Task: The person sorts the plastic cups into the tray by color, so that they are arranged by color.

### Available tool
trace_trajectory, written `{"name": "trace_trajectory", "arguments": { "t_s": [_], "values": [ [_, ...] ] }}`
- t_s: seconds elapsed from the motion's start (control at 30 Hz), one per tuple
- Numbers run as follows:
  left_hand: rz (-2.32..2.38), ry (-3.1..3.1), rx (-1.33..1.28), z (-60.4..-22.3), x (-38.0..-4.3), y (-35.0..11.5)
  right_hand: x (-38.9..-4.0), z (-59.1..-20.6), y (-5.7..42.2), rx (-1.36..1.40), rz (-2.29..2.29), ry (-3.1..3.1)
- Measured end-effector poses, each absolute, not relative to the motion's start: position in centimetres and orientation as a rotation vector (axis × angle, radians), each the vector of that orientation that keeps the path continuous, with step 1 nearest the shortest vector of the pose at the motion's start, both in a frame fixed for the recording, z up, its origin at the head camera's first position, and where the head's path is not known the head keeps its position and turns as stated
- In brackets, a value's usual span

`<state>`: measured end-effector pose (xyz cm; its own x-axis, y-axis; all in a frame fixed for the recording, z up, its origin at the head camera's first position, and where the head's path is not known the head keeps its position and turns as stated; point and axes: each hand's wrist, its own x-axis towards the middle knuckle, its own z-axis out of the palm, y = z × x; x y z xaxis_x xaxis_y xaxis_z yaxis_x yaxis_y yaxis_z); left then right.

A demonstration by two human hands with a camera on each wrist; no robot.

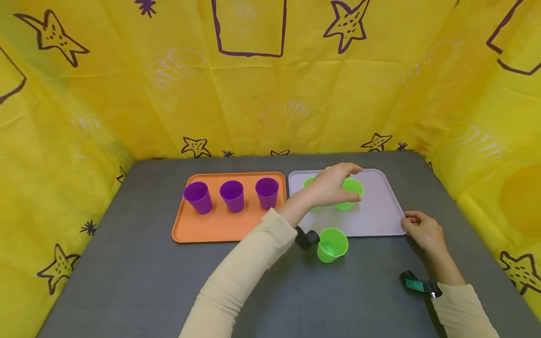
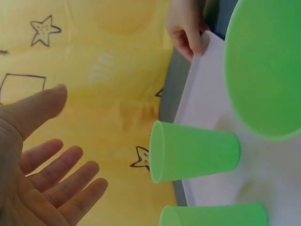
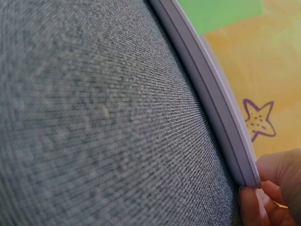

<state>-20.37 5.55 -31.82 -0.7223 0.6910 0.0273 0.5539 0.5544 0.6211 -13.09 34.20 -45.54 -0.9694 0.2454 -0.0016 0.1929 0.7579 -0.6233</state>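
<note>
My left hand [image 1: 329, 188] is spread above two green cups on the lavender tray [image 1: 380, 213], holding nothing. It partly hides the left cup [image 1: 310, 181] and the right cup [image 1: 354, 187] in the head view. The left wrist view shows the same hand [image 2: 51, 183] with thumb and fingers apart, separate from the upright cups. A third green cup [image 1: 332, 246] stands on the table just in front of the tray, beside the left wrist's camera. My right hand [image 1: 427, 234] pinches the tray's near right corner; its thumb [image 3: 275, 167] lies against the rim.
An orange tray [image 1: 211, 230] lies directly left of the lavender one. Three purple cups stand upright on it: left [image 1: 199, 199], middle [image 1: 233, 197] and right [image 1: 267, 193]. Yellow patterned cloth [image 1: 253, 108] borders the grey table [image 1: 127, 281] at the back and sides.
</note>
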Motion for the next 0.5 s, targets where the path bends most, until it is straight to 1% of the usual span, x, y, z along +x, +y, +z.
{"name": "trace_trajectory", "arguments": {
  "t_s": [0.17,0.33,0.5],
  "values": [
    [1.127,2.514,1.093,-32.8,-18.7,4.7,-13.0,-45.5,34.2,-0.366,1.017,-2.866],
    [1.196,2.486,1.147,-34.2,-17.1,3.7,-13.0,-45.6,34.1,-0.364,1.029,-2.864],
    [1.308,2.351,1.140,-35.9,-16.1,2.5,-13.0,-45.5,34.1,-0.356,1.032,-2.855]
  ]
}}
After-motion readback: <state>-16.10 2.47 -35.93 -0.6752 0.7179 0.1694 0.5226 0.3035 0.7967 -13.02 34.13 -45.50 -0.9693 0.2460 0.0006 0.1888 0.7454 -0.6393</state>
